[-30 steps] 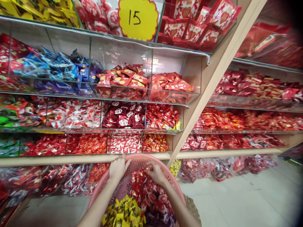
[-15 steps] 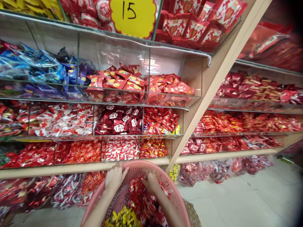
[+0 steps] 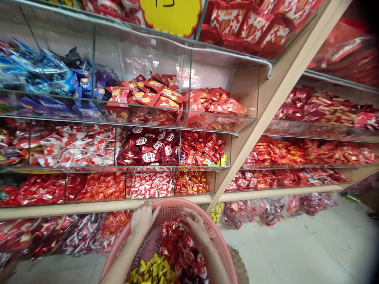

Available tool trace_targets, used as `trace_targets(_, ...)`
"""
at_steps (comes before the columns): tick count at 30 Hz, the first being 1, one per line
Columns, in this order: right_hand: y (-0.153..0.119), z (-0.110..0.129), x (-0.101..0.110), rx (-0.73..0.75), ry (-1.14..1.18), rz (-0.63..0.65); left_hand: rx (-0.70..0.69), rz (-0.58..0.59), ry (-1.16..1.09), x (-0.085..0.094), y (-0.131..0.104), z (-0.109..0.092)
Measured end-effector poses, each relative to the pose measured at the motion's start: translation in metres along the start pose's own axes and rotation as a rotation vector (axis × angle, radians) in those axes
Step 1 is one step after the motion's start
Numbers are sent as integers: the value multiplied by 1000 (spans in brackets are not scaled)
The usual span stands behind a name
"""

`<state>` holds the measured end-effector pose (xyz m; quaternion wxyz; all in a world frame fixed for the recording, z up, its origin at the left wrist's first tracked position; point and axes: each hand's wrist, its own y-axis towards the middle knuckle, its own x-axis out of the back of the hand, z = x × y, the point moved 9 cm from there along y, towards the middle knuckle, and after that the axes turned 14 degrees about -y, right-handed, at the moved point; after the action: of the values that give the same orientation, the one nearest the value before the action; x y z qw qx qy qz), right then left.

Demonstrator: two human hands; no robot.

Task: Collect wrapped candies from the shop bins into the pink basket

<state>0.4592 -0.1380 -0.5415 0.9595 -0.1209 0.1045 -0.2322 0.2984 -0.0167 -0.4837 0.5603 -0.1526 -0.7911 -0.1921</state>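
A pink perforated plastic basket (image 3: 114, 252) stands below the lowest shelf. My left hand (image 3: 143, 221) is closed over its far rim, thumb on the inner side. Inside, my right hand (image 3: 194, 227) hovers over red wrapped candies (image 3: 185, 248), fingers loosely bent and apart, with nothing visible held in them. Some of the red candies lie under the fingertips and wrist, partly hidden. Yellow wrapped candies (image 3: 154, 270) are heaped at the near left of the basket.
Wooden shelving with clear bins rises ahead, holding maroon candies (image 3: 148, 148), red-and-white candies (image 3: 151, 184) and blue packets (image 3: 50, 75). A slanting wooden upright (image 3: 251, 146) divides it. Bagged candies (image 3: 242, 213) lie beneath. Pale tiled floor (image 3: 296, 252) extends at right.
My right hand has risen slightly and its fingers have come apart from a closed shape. My left hand stays on the rim. The view has shifted a little.
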Motion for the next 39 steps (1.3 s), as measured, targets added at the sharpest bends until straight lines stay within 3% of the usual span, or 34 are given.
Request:
trace_targets(3,5,-2,7,18,-176,-41,17,11,-10,0,0,1)
trace_targets(8,11,17,9,280,-693,-150,6,1,15,-2,1,2)
trace_targets(14,20,18,-3,281,-947,-142,-6,-7,44,-2,1,2)
trace_targets(24,19,28,11,281,-925,-303,-25,-15,49,-2,1,1)
trace_targets(27,18,22,15,234,-710,-272,-17,-7,32,-4,1,2)
trace_targets(31,24,-3,12,95,-270,-147,-20,-22,59,-3,2,2)
trace_targets(33,23,-8,10,98,-196,-125,-26,-22,63,-3,2,1)
trace_targets(36,19,-3,9,154,-293,-129,-23,-7,59,-3,2,1)
trace_targets(39,13,12,4,286,-603,-151,-13,7,56,-3,2,2)
